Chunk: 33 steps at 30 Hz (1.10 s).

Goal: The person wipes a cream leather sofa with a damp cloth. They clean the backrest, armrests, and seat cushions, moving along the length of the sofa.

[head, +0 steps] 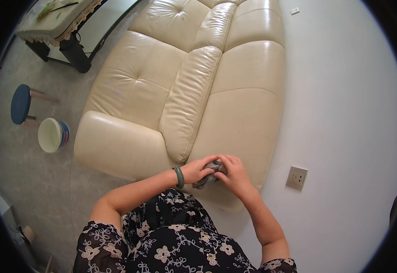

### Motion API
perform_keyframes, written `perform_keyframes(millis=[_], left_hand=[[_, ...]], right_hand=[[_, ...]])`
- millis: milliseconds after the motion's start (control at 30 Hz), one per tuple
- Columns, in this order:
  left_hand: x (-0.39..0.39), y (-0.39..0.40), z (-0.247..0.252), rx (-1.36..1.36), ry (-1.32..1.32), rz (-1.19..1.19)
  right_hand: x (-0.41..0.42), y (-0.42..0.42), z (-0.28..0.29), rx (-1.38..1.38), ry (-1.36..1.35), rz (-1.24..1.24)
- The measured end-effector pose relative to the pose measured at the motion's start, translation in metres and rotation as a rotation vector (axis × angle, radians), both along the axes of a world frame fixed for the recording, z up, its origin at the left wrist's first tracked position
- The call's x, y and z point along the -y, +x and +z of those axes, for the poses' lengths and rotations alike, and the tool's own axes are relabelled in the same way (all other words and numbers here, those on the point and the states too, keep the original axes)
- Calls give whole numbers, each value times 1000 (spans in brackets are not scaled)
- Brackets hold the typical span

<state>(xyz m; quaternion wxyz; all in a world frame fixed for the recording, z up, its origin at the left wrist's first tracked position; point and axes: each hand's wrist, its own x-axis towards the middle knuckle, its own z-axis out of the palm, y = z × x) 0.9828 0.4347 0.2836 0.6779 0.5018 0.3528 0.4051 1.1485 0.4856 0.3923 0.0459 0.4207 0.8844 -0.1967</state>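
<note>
A bunched grey cloth (215,166) is held between my two hands, just above the back of a cream leather sofa (241,129). My left hand (195,169) grips it from the left, with a green bangle (178,176) on that wrist. On the other side my right hand (234,172) curls over the cloth, thumb pressed against it. The fingertips of both hands meet at its top. Part of the cloth hangs below my left fingers, and the rest is covered by the hands.
Left of the sofa's armrest (116,141), a white bucket (49,135) and a blue-topped stool (20,104) stand on the grey floor (45,181). A cloth-covered table (45,29) is at upper left. The white wall (341,112) at right carries a socket plate (296,178).
</note>
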Motion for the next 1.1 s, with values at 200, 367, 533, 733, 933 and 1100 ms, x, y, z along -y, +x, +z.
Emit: perform_keyframes(millis=[200, 367, 533, 733, 933, 1100], left_hand=[[17, 1, 10, -264, 262, 106], [-4, 22, -34, -533, 177, 372], [-19, 66, -28, -271, 104, 525], [20, 128, 1, -604, 382, 361], [0, 150, -21, -633, 442, 480], [-85, 143, -27, -652, 431, 682]], right_hand=[[19, 58, 36, -105, -469, -585], [4, 100, 86, -200, -268, -840], [-15, 152, 45, -78, 308, -615], [20, 98, -9, 195, 502, -330], [-5, 93, -14, 176, 530, -226], [-82, 73, -28, 126, 657, -157]])
